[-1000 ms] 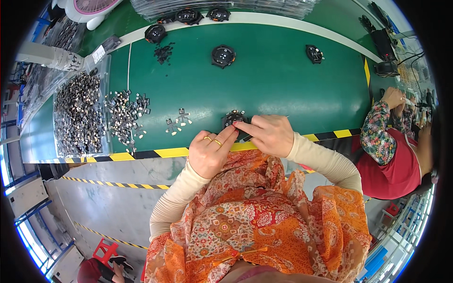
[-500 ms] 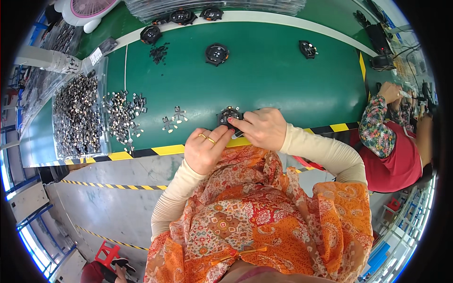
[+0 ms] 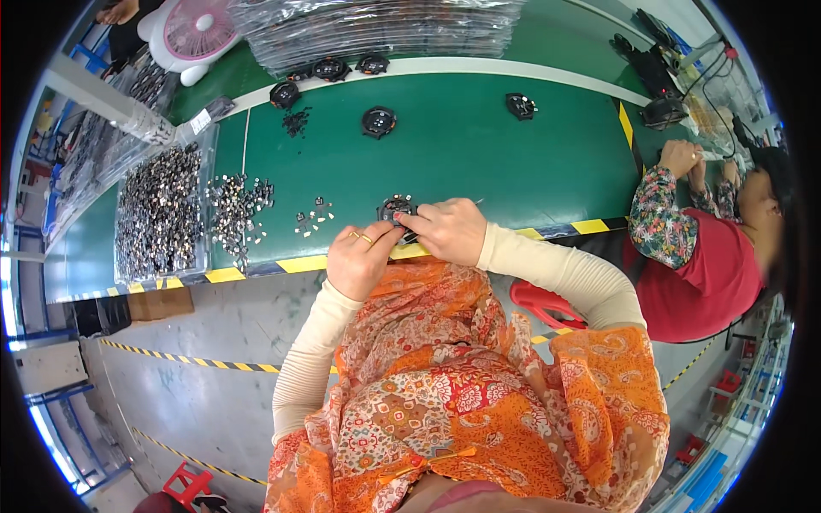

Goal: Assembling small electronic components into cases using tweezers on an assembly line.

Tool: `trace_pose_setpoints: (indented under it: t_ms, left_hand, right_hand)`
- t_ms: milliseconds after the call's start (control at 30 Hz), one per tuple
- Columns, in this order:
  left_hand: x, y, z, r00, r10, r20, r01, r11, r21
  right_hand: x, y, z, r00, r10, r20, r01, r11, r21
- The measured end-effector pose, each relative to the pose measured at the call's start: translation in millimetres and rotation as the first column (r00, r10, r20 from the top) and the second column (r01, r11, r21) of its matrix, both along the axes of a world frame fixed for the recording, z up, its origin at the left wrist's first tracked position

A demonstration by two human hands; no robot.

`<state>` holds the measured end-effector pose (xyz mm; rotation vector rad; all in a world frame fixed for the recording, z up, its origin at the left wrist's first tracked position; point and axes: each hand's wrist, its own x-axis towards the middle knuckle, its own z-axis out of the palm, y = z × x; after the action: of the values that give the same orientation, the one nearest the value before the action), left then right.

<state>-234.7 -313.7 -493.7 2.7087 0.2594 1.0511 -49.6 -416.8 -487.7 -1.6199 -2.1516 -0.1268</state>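
Observation:
At the near edge of the green table I have a round black watch case [image 3: 394, 205] with small parts showing at its rim. My left hand [image 3: 357, 259], with rings on a finger, grips it from the lower left, fingers closed against its side. From the right, my right hand [image 3: 451, 232] bends over it, fingertips pressed together onto its face; whatever is pinched under them is hidden. Left of the case lie a few small dark parts with pale tabs [image 3: 321, 208]. Beyond them is a loose heap of similar parts [image 3: 235, 205].
A clear tray [image 3: 208, 184] full of small parts stands at the left. Farther back lie watch cases [image 3: 379, 121], another [image 3: 520, 106] to the right, and tiny black pieces [image 3: 296, 121]. Clear plastic trays [image 3: 376, 34] are stacked behind. A co-worker [image 3: 697, 248] sits at the right.
The view has shifted, showing more of the table's far side. Both hands stay on the watch case, with the right fingers slightly moved over its face.

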Motion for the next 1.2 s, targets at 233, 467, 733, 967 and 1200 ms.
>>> trace_pose_setpoints:
  t_ms: [233,467,733,967,1200]
  left_hand:
    - [-0.8,4.6,-4.2,0.999,-0.021,-0.034,0.021,1.0,0.007]
    - [2.8,2.8,-1.2,1.0,0.007,0.002,-0.007,1.0,0.012]
    - [-1.8,0.7,-2.7,1.0,0.001,-0.007,-0.002,0.999,-0.039]
    - [-3.0,4.7,-4.5,0.999,-0.036,-0.004,0.035,0.997,-0.065]
    - [-4.9,3.2,1.7,0.996,-0.02,-0.087,0.016,0.999,-0.042]
  right_hand:
    - [2.2,0.5,-4.4,0.989,-0.047,-0.137,0.05,0.999,0.021]
    - [3.4,0.5,-2.1,0.991,-0.043,-0.126,0.043,0.999,-0.005]
    - [-1.1,-2.0,2.0,0.996,-0.03,-0.079,0.027,0.999,-0.036]
    - [0.6,-0.2,6.4,0.999,-0.025,-0.028,0.023,0.997,-0.076]
    - [1.3,1.9,12.9,1.0,-0.012,-0.007,0.011,0.991,-0.135]
